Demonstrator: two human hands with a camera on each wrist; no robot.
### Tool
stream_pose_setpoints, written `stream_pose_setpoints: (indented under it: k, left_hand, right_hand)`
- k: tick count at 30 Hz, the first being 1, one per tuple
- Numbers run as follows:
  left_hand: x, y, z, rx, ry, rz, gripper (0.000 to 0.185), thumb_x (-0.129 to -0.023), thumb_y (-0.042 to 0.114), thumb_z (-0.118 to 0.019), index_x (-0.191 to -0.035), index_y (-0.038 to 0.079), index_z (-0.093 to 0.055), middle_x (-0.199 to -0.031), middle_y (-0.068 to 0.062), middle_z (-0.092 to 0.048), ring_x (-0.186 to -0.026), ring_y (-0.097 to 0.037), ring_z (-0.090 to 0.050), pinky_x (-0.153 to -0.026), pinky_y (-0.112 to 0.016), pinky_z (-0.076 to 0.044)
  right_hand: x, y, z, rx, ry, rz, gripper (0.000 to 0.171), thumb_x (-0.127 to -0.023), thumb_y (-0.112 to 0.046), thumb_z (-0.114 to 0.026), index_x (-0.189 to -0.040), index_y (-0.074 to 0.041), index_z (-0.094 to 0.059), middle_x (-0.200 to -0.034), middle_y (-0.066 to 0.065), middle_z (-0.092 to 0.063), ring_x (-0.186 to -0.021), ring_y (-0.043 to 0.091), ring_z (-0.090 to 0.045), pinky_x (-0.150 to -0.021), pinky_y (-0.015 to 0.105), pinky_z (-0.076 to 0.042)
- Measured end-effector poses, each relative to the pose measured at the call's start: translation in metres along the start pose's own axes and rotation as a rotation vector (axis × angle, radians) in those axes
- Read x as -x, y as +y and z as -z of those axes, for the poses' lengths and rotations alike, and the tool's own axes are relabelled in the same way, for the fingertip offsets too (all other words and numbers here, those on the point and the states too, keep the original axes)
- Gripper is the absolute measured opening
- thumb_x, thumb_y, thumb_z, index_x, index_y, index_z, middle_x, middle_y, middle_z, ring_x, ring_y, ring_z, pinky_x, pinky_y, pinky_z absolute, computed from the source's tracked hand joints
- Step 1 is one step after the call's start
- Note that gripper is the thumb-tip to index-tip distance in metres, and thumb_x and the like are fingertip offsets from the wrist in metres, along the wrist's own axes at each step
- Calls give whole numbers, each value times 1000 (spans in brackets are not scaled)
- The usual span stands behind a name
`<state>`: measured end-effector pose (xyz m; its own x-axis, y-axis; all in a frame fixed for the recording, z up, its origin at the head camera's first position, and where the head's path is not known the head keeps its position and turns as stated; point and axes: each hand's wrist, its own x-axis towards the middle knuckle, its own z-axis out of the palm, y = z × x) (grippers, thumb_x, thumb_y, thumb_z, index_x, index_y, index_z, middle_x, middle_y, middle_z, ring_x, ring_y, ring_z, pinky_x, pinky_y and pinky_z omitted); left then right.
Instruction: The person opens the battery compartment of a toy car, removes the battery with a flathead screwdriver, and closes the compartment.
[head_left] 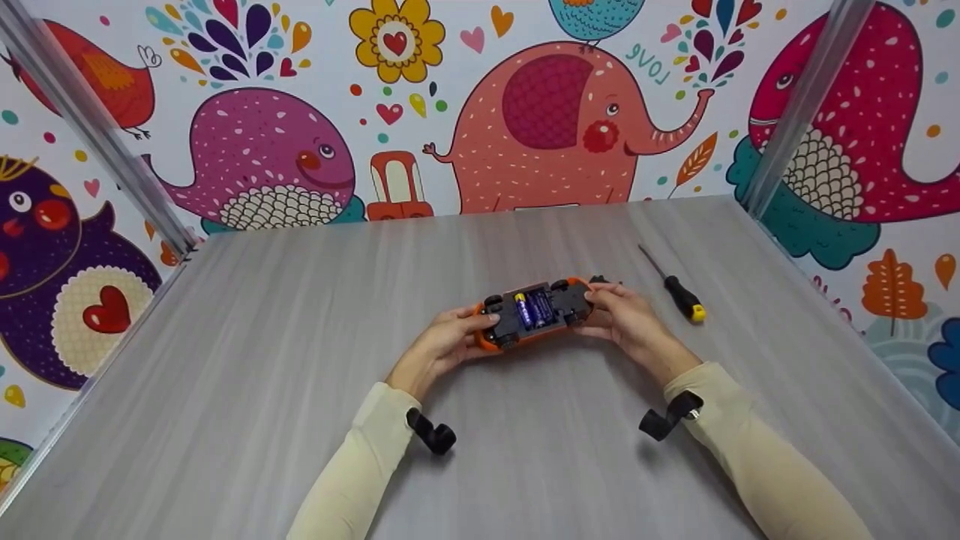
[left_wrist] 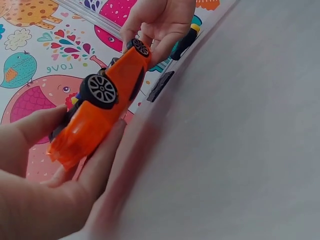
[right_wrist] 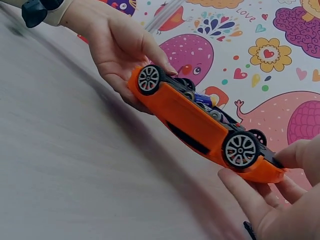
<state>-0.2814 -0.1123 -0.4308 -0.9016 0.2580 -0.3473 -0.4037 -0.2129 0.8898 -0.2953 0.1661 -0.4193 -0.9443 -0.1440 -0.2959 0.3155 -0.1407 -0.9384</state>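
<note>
Between both hands an orange toy car is held upside down above the table, its black underside facing up. In that underside the battery compartment is uncovered, with purple batteries inside, one showing a yellow end. My left hand grips one end of the car, thumb on the underside and fingers beneath. At the other end, my right hand holds it the same way. The right wrist view shows the car's side with its spoked wheels. A small black piece lies on the table beyond the car.
To the right of the right hand, a screwdriver with a black and yellow handle lies on the grey wood-grain table. A wall with printed cartoon animals stands at the back, and metal posts rise at the table's far corners.
</note>
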Motion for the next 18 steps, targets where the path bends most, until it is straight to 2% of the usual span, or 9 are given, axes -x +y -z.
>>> stream_pose_setpoints:
  k: [6,11,18]
  left_hand:
    - [0,0,5,-33,11,8,52,-95,7,-65,-144,0,-49,-127,-19,-66,-97,-22,-70,-89,-43,-60]
    - [0,1,8,-65,35,32,50,-94,7,-66,-141,-2,-51,-126,-19,-66,-96,-23,-70,-85,-41,-61]
    - [0,2,9,-79,88,53,49,-92,7,-69,-137,-4,-53,-118,-17,-69,-91,-22,-71,-79,-40,-62]
  right_hand:
    - [-1,4,2,35,-23,36,31,-99,-11,-56,-128,-3,-50,-95,-1,-66,-79,12,-68,-74,30,-61]
    - [-1,6,2,87,-24,21,33,-98,-10,-59,-128,0,-50,-96,-2,-65,-80,10,-65,-74,25,-58]
    - [-4,9,3,121,-49,9,33,-99,-5,-55,-130,3,-47,-97,0,-63,-82,10,-63,-75,23,-57]
